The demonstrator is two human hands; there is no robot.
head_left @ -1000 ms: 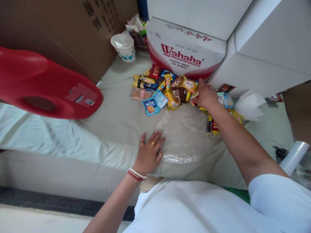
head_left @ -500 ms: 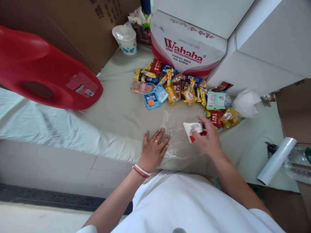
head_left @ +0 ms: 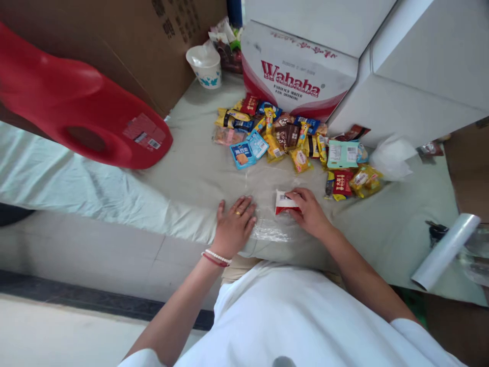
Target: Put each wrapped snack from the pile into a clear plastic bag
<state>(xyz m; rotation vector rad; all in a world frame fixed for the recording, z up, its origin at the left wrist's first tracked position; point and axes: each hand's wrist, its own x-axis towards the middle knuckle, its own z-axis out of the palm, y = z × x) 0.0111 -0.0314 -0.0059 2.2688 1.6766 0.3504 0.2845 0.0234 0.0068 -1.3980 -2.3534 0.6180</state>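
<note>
My left hand [head_left: 234, 224] lies flat with fingers spread on the left edge of a clear plastic sheet [head_left: 272, 184] spread on the pale cloth. My right hand [head_left: 310, 211] grips a small red-and-white snack packet [head_left: 283, 202] and holds it down on the sheet. Beyond the sheet lies a pile of small wrapped snacks [head_left: 282, 138], with a blue packet [head_left: 243, 154] at its left and a pale green packet [head_left: 342, 154] at its right.
A red plastic jug [head_left: 76, 113] lies on its side at the left. A Wahaha carton [head_left: 296, 76], white boxes [head_left: 412, 66] and a brown carton [head_left: 126, 46] stand behind. A paper cup [head_left: 206, 66] is at the back. A roll of clear film [head_left: 445, 251] lies at the right.
My right hand reached into the snack pile, took a red-and-white packet, and brought it back down onto the plastic sheet. My left hand stayed flat on the sheet.
</note>
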